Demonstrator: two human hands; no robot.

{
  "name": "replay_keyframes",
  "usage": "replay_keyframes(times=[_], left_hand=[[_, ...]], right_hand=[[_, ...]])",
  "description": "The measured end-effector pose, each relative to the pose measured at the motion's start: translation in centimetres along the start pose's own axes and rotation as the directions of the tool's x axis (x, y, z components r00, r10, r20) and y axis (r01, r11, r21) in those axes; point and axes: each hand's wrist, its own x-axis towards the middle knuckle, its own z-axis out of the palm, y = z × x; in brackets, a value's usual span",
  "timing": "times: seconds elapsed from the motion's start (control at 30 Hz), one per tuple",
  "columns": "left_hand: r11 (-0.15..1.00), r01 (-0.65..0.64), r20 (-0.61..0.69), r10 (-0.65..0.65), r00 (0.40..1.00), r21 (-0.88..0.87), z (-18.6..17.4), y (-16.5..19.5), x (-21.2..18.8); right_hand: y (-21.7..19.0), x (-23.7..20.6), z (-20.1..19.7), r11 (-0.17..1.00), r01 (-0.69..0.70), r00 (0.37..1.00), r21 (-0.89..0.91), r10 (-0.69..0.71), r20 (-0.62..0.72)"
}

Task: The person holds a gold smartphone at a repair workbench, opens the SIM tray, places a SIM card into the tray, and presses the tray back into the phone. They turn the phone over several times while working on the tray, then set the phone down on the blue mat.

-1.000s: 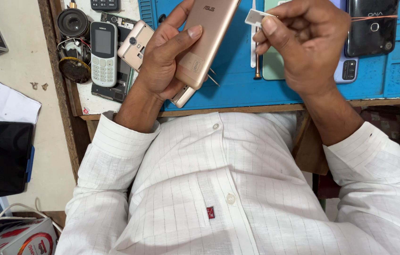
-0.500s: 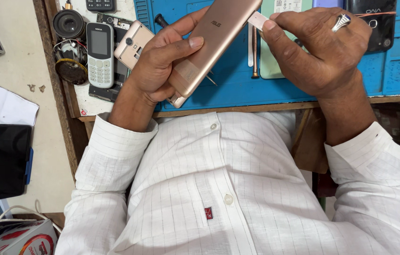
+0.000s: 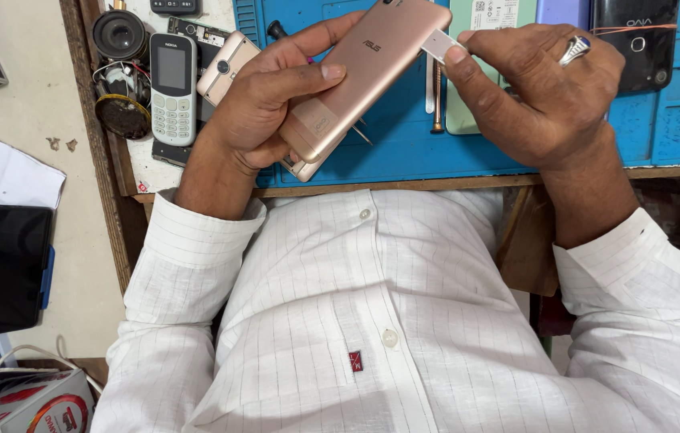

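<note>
Left hand (image 3: pixel 264 104) grips the gold phone (image 3: pixel 360 76) back-up, steadying it; right hand (image 3: pixel 540 96) pinches a small tray (image 3: pixel 439 44) at its edge, over the blue mat (image 3: pixel 677 120).

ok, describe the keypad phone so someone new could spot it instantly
Start at the blue work mat covering the bench top, then go off its left edge to the pale strip of bench. The keypad phone lies there face up, just left of the left hand, beside a round black speaker. It alone is small, white-grey, with physical buttons under a small dark screen.
</note>
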Motion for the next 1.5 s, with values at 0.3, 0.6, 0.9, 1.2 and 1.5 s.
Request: replay_keyframes(times=[0.3,0.6,0.9,1.2,1.5], left_hand=[[1.000,-0.016,0.011,0.016,1.000,0.018,-0.1,0.4,-0.1],[0.998,-0.009,-0.012,0.009,1.000,0.056,0.1,0.6,-0.2],[0.987,-0.008,-0.051,0.016,0.999,0.161,0.0,0.8,-0.4],[0.992,-0.056,-0.063,0.064,0.996,0.115,-0.8,1.2,-0.6],[0.916,-0.186,-0.050,0.217,0.975,0.357,-0.2,0.0,0.0]], right_hand=[[-0.1,0.2,0.1,1.000,0.002,1.000,0.006,-0.002,-0.012],[-0.1,0.0,0.3,1.000,0.010,1.000,0.012,-0.010,0.002],[-0.7,0.5,0.5,1.000,0.015,0.999,-0.018,-0.014,0.035],[-0.8,-0.2,-0.1,0.990,-0.033,0.999,0.139,0.030,0.024],[-2.4,-2.9,2.1,-0.278,-0.466,0.469,0.840,0.727,0.501]])
